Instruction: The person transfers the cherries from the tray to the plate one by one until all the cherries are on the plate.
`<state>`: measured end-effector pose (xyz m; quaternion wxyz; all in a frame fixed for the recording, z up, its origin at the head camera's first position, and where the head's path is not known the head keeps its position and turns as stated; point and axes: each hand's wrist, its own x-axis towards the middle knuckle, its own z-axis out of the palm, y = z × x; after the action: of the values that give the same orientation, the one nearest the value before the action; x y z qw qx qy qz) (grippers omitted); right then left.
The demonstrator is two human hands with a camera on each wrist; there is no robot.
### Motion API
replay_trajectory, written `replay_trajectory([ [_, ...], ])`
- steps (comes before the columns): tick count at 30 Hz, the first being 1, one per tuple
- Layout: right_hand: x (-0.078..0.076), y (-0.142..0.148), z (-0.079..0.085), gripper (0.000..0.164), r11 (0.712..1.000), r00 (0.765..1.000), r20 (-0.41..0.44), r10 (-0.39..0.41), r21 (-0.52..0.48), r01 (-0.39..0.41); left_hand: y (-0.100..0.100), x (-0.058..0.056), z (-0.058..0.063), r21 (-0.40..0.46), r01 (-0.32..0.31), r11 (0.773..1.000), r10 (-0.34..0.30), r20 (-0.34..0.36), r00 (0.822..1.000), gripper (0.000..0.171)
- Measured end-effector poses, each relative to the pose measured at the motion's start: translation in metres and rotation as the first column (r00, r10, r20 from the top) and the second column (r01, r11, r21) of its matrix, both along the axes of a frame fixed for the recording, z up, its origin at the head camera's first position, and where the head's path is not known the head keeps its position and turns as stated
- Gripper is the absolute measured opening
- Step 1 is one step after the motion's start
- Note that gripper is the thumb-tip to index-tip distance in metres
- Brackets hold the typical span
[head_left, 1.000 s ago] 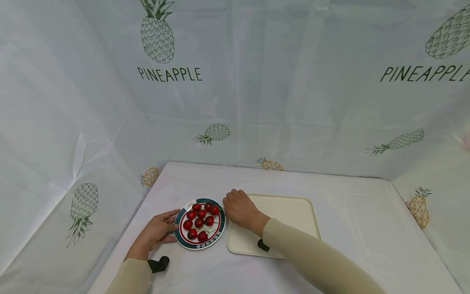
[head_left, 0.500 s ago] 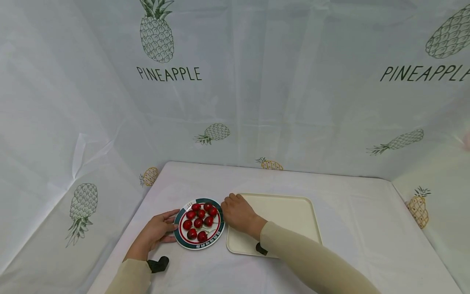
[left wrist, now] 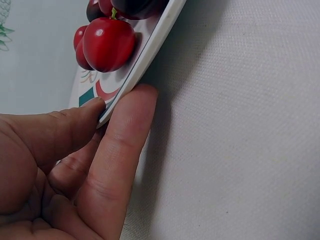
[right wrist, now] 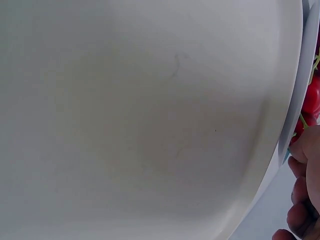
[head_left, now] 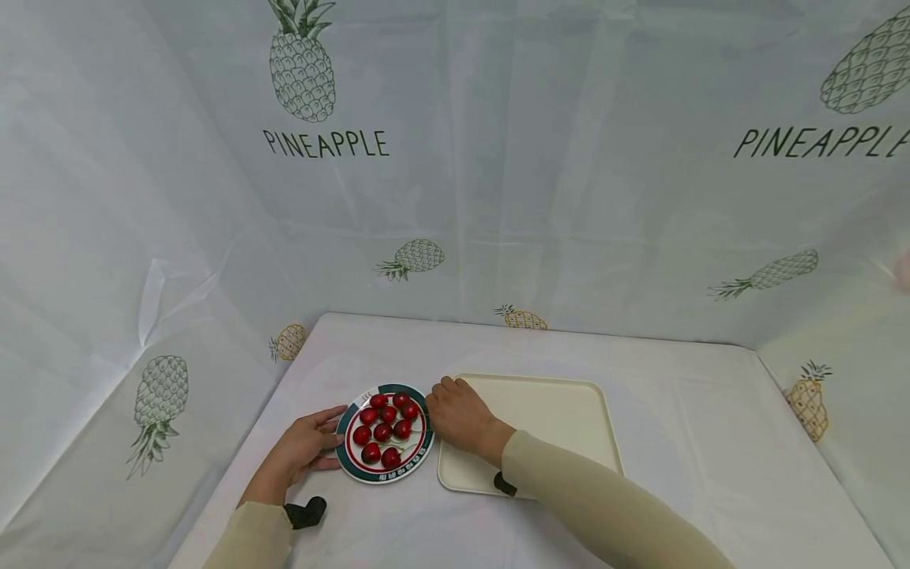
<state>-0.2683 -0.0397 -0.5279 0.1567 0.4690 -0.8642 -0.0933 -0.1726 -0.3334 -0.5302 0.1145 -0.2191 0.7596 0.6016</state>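
Observation:
A round plate (head_left: 354, 472) with a dark green and red rim carries several red cherries (head_left: 382, 431) with green stems. My left hand (head_left: 304, 446) grips the plate's left rim, thumb on top and fingers underneath, as the left wrist view shows. At the plate's right rim my right hand (head_left: 465, 417) has its fingers curled. In the right wrist view its thumb tip overlaps a green stem (right wrist: 303, 120) close by the rim, pinching a cherry (right wrist: 311, 95) by that stem. The palm side of this hand is mostly hidden.
A cream rectangular tray (head_left: 554, 395) lies right of the plate, partly under my right forearm. Its left edge almost meets the plate in the right wrist view. A white cloth (head_left: 675, 442) covers the table, and a pineapple-print curtain (head_left: 569, 197) hangs behind.
My right hand has come slightly down and left against the plate's right side. The cherry nearest it has shifted a little inward. My left hand and the plate stay put.

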Motion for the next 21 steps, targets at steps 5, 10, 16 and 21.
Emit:
replay_trajectory([
  [5,-0.0013,-0.0001,-0.0025,0.016,1.0,1.0,-0.013,0.009,-0.005,-0.009,0.0001,0.0003,0.0003,-0.003,0.0,1.0,0.0,0.001,1.0,0.06],
  [10,-0.0013,-0.0001,-0.0029,0.016,1.0,1.0,-0.023,0.017,-0.011,-0.017,0.0009,0.0011,0.0014,-0.007,-0.001,1.0,0.001,0.001,1.0,0.06],
  [16,-0.0001,-0.0004,-0.0014,0.018,1.0,1.0,-0.028,0.008,0.002,-0.008,0.0014,0.0012,0.0018,-0.007,-0.003,1.0,0.003,0.0,1.0,0.06],
  [21,0.0011,-0.0003,0.0,0.018,1.0,1.0,-0.025,0.002,0.002,-0.002,0.0011,0.0009,0.0013,-0.006,-0.01,1.0,0.01,0.006,1.0,0.061],
])
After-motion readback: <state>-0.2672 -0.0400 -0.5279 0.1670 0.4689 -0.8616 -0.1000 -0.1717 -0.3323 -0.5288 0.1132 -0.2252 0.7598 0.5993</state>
